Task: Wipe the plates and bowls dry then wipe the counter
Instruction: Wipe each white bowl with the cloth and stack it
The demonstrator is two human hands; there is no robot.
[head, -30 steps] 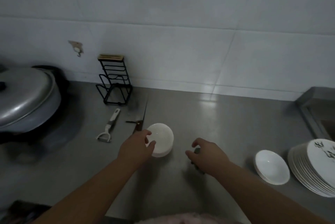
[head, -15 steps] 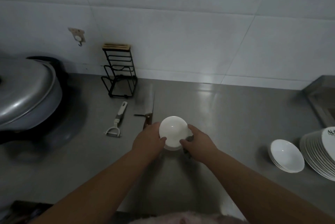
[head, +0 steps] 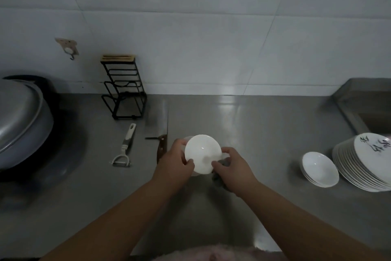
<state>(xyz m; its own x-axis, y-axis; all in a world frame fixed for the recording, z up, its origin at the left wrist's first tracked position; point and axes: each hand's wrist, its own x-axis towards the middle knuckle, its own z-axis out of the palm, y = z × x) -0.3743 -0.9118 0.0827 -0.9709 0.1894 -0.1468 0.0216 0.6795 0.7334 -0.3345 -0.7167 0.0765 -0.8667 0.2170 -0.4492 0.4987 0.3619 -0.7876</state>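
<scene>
A dark cloth (head: 221, 178) is mostly hidden under the right hand (head: 234, 170). Both hands grip a white bowl (head: 202, 153), left hand (head: 174, 165) on its left rim, above the steel tabletop (head: 254, 133). Right: bowls (head: 320, 169) beside plates (head: 364, 163), cut off. Left: knife (head: 161, 133), peeler (head: 124, 147), rack (head: 123, 89), pot (head: 19, 117). Tiled wall (head: 211, 28) behind.
</scene>
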